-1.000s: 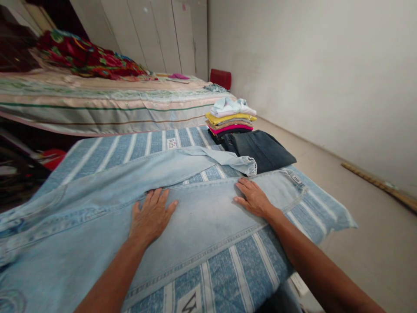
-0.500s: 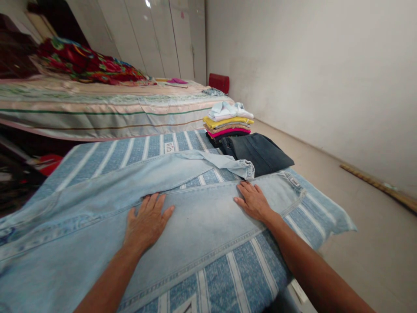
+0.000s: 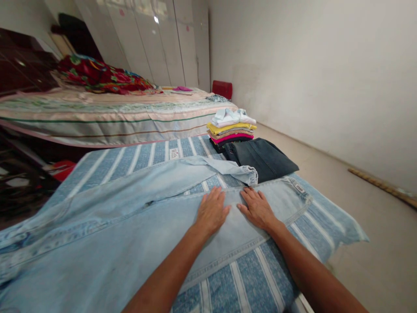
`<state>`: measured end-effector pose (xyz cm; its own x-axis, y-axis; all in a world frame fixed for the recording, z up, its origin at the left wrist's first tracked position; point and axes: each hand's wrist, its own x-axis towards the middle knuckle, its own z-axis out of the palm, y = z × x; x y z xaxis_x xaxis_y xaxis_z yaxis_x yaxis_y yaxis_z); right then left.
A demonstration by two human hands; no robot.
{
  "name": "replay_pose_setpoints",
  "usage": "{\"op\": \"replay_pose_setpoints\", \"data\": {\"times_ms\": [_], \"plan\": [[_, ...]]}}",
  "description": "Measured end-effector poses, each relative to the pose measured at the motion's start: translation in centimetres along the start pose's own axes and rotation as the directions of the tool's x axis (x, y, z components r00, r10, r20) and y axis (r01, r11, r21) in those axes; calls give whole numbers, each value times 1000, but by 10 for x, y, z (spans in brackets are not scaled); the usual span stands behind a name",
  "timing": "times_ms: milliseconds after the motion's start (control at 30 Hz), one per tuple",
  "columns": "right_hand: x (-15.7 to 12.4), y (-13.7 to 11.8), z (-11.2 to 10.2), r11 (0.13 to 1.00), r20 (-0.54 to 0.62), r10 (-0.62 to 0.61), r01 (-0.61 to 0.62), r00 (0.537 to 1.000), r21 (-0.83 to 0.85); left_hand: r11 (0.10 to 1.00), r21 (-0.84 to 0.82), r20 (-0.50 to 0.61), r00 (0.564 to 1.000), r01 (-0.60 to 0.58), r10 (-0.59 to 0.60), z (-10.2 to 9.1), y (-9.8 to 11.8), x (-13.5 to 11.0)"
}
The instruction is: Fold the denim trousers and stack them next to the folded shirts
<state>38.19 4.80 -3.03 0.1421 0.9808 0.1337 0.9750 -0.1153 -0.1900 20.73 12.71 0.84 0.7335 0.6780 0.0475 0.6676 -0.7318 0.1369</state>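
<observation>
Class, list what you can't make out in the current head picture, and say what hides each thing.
All in the head view:
- Jeans: the left end is cut off by the picture's edge.
- Denim beneath the left hand and right hand: covered by the hands.
- Label: its lettering is too small to read.
- Whatever supports the striped cloth: mostly hidden by that cloth.
</observation>
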Motion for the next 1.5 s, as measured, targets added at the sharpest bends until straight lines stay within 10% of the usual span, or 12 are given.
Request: {"op": "replay_pose_setpoints", "data": {"times_ms": [300,1233,1500], "plan": [[1,1,0,1000,5,3,-3,1000,7,995,-24,-97,991,-93,91,45,13,27],[-3,26,-8,996,2,77,-77,997,-39,995,-52,-73,994,-83,79,43,13,27],[-9,71,-5,970,-32,217,-219,976,-105,996,-58,-50,996,-73,70,43,12,28]]}}
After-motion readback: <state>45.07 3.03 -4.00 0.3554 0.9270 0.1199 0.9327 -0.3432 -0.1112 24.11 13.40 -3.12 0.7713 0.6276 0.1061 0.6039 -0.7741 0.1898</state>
